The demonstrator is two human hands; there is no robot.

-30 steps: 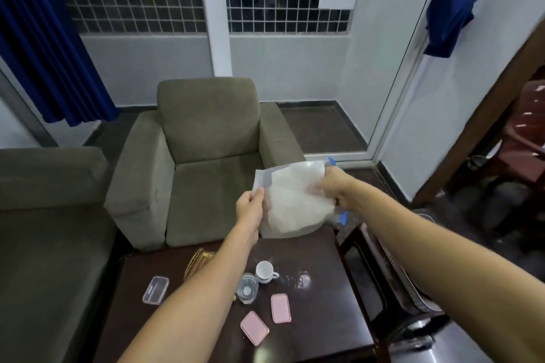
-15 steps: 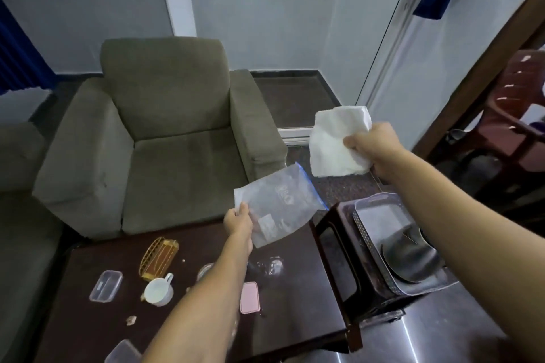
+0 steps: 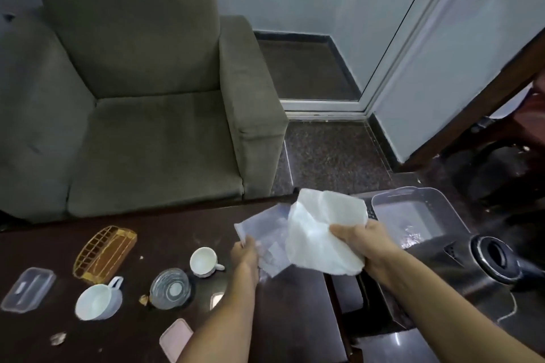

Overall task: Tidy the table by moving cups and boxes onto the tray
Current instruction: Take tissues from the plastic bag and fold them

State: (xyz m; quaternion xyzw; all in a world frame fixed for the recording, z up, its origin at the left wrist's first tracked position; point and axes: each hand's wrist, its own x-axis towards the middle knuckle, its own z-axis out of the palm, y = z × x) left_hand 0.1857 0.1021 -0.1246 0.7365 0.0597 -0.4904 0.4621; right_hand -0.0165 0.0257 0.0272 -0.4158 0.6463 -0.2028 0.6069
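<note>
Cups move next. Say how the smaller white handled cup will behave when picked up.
The smaller white handled cup looks ceramic: probably rigid, breakable if dropped. It appears empty, so likely light. Standing upright, it should not roll.

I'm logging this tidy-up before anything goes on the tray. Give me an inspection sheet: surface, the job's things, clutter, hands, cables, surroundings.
Surface: dark wooden table, with crumbs.
Job's things: small white cup, large white cup, clear plastic box and pink box all on the table; tray to the right, holding none of them.
Clutter: gold wire basket, glass dish, dark object with a round opening by the tray.
Hands: left hand pinches a clear plastic bag; right hand grips a white cloth.
Cables: thin pale line near the dark object; cannot tell if a cord.
Surroundings: olive armchair behind the table, white door frame beyond.
</note>
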